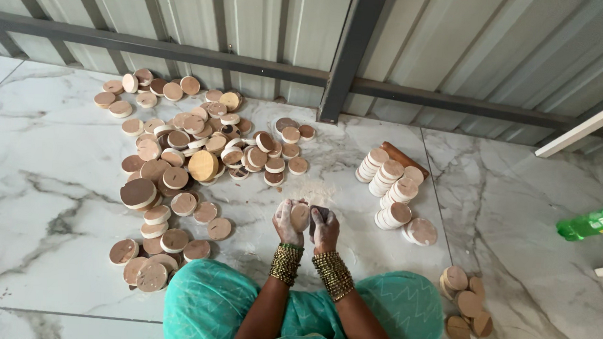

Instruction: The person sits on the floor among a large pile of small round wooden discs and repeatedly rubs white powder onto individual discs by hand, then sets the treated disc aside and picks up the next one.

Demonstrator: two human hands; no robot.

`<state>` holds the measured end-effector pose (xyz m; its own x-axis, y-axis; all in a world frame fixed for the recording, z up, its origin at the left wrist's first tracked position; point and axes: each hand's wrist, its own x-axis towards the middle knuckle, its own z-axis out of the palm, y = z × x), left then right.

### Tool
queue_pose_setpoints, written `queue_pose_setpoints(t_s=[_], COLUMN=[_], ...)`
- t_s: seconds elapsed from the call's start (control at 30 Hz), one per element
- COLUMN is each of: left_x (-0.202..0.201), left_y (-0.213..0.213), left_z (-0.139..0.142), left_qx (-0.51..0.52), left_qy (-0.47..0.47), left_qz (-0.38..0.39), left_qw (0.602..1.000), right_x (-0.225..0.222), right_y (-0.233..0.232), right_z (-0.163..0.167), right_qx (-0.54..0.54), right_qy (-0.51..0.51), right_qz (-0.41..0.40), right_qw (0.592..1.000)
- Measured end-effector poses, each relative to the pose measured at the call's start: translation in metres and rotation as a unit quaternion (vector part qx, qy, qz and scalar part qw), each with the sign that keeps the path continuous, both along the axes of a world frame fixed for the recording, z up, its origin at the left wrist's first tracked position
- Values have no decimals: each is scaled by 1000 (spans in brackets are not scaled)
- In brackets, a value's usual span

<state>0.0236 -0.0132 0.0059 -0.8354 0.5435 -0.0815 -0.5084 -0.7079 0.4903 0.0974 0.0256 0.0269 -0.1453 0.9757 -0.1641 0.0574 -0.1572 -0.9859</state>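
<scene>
Left hand (287, 220) gripped one wooden disc (300, 215); right hand (324, 230) clamped what looked like a dark sanding block (317, 213); four leaning disc rows (390, 187) stood right of it

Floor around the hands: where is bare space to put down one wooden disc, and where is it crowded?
Bare marble floor lies left of the scattered discs. More lies between the stacked rows and the green bottle. It is crowded from the scattered discs to the left hand. Sawdust covers the floor before both hands.
</scene>
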Motion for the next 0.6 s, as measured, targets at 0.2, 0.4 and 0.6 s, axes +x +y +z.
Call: queue_pose_setpoints(t_s=[0.2,0.4,0.6], left_x=[1,5,14], left_y=[1,-7,-3], left_z=[3,20,10], left_qx=[82,167,31], left_qy=[-83,-147,-115], left_qz=[-87,-247,-234], left_qw=[989,943,965], right_x=[2,7,29], right_y=[-3,-1,1], right_z=[2,13,31], right_qx=[109,54,306], right_qy=[5,7,-234], right_qz=[20,47,26], right_qw=[994,997,922])
